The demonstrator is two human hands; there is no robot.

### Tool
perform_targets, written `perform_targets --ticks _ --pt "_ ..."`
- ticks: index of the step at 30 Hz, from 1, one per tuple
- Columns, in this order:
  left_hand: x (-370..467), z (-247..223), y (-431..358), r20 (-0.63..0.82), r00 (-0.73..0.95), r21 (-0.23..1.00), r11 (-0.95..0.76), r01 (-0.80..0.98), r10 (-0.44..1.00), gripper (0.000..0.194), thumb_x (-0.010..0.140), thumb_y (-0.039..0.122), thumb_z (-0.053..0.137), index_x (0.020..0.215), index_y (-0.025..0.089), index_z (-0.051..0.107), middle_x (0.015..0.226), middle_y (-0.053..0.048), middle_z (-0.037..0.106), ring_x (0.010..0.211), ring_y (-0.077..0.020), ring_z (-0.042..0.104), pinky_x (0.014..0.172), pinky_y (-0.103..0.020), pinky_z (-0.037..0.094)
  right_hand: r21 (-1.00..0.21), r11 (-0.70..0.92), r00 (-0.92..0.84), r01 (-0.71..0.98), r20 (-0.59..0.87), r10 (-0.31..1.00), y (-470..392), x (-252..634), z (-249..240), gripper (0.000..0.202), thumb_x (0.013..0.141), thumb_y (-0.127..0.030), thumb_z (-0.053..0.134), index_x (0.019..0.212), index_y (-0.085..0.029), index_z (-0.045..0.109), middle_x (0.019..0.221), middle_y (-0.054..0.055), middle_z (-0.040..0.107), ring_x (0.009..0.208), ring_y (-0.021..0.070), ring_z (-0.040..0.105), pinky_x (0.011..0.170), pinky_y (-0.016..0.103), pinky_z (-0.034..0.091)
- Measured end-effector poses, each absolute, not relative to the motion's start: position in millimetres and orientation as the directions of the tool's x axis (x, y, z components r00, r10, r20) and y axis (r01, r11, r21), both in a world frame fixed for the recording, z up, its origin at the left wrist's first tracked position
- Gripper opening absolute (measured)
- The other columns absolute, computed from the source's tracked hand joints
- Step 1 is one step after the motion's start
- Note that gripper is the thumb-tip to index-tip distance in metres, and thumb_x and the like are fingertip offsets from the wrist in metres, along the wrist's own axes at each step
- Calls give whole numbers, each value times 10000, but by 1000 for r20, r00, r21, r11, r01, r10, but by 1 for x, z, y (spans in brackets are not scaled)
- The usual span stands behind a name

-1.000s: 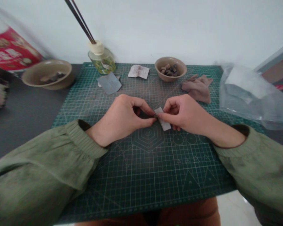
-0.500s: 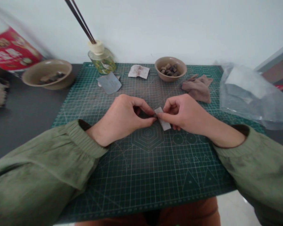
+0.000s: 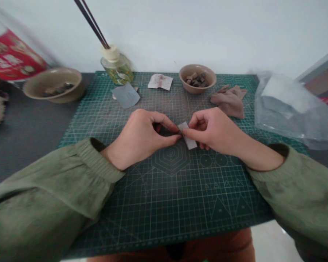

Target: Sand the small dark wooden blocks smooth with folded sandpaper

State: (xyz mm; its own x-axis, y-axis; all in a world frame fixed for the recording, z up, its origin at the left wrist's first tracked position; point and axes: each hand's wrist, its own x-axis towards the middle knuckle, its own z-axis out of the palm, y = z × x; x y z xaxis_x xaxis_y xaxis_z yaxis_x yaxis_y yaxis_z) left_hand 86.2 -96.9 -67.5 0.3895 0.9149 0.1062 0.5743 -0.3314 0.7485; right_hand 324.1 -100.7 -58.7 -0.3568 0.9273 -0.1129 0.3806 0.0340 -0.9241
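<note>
My left hand (image 3: 142,134) is at the centre of the frame, its thumb and forefinger drawn together in a pinch on a small dark piece (image 3: 180,132). The fingertips cover most of it, so I can't make out its shape. My right hand (image 3: 217,129), just beside it, has its grip closed on a pale strip (image 3: 191,143), thumb on top and fingers behind. The strip slants between my hands, its lower end poking out past my thumb; the fingers behind probably back it so it doesn't buckle. The piece meets the strip's left edge, and pinching with the tips alone seems to suit something this little, leaving both in my sight.

Both hands are low over the green mat (image 3: 164,203), which likely shields the worktop (image 3: 38,123). Along its far edge, upper centre, a bowl (image 3: 198,89) corrals brown chunks (image 3: 197,80) that might otherwise scatter. A crumpled cloth (image 3: 231,103) lies right of it, within easy reach of my right hand. A stained white sheet (image 3: 160,82) and a grey sheet (image 3: 126,95) lie farther left, out of my hands' way.
</note>
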Motion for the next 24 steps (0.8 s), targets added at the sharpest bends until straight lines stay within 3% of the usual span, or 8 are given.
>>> perform_targets --ticks 8,20,24 --pt "87 -64 -99 169 416 691 -408 596 894 117 864 310 883 950 239 916 910 -29 845 712 -158 652 662 -310 448 -922 38 -362 385 -113 925 -100 323 -58 328 893 -323 936 728 -197 682 508 -22 679 391 102 582 377 204 407" --pt "87 -64 -99 180 426 663 -430 613 886 119 865 328 882 955 256 913 939 -30 846 752 -171 671 702 -309 470 -907 75 -376 414 -96 922 -98 327 -59 360 889 -364 948 734 -208 663 512 -26 681 384 102 573 383 211 394" --pt "87 -64 -99 187 438 668 -441 600 879 121 861 311 881 963 255 915 945 -29 845 754 -169 666 706 -307 468 -909 61 -370 412 -106 923 -97 327 -61 297 888 -292 921 745 -208 675 517 -34 674 399 105 589 377 204 404"
